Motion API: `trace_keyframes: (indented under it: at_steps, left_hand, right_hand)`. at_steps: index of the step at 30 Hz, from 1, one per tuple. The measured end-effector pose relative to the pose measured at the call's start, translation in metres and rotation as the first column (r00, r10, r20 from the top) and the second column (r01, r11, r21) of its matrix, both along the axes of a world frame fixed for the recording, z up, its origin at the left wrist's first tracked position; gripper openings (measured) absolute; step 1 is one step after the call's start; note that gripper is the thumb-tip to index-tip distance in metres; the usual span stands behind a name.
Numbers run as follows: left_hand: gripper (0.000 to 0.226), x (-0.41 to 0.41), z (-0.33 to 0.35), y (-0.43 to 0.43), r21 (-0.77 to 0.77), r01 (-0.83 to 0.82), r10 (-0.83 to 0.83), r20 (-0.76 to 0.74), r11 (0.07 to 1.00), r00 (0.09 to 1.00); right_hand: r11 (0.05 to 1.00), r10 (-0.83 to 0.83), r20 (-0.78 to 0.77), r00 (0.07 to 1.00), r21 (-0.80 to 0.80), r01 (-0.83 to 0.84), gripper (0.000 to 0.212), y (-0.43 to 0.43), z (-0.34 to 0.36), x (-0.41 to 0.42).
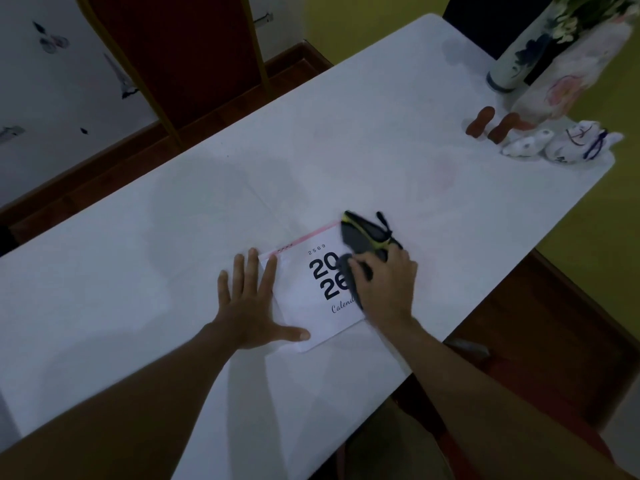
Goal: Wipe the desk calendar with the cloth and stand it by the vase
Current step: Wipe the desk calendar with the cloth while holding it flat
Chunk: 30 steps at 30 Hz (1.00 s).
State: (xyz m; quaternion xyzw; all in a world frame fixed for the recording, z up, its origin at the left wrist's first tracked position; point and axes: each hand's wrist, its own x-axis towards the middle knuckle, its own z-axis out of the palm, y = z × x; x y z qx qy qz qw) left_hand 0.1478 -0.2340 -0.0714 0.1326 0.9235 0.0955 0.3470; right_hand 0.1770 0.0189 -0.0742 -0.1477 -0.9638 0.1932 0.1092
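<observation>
The white desk calendar (pixel 304 299) lies flat on the white table (pixel 346 150), its cover printed "2026" with a pink strip along the far edge. My left hand (pixel 251 299) rests flat with fingers spread, pressing the calendar's left edge. My right hand (pixel 389 282) presses a dark grey cloth (pixel 360 240) with yellow trim onto the calendar's right half, hiding part of the print. The white vase (pixel 523 53) with blue painting stands at the table's far right corner, well away from the calendar.
Beside the vase sit a pale wrapped bundle (pixel 568 71), two small brown pieces (pixel 479 121) and white ceramic figurines (pixel 561 145). A red chair (pixel 183 57) stands beyond the table's far edge. The table's near right edge runs close to my right forearm.
</observation>
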Motion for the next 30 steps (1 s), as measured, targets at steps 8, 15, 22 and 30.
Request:
trace_keyframes:
  at_steps: [8, 15, 22, 30]
  left_hand:
    - [0.16, 0.0, 0.0, -0.001, 0.007, 0.001, -0.001, 0.006, 1.0, 1.0]
    - [0.16, 0.001, 0.001, -0.001, 0.026, -0.008, 0.008, -0.018, 1.0, 1.0]
    - [0.157, -0.001, 0.002, -0.002, 0.025, 0.001, 0.0, -0.011, 1.0, 1.0]
    - [0.159, 0.001, 0.004, -0.002, 0.027, -0.002, 0.003, -0.023, 1.0, 1.0]
  right_hand:
    - [0.973, -0.18, 0.087, 0.98, -0.127, 0.19, 0.02, -0.018, 0.003, -0.036]
    - [0.958, -0.244, 0.089, 0.966, -0.13, 0.254, 0.023, -0.01, 0.007, -0.071]
    - [0.997, 0.076, 0.01, 0.997, -0.032, -0.075, 0.02, -0.025, -0.003, -0.007]
    - [0.995, -0.051, 0.033, 0.998, -0.086, 0.054, 0.018, -0.049, 0.0, -0.021]
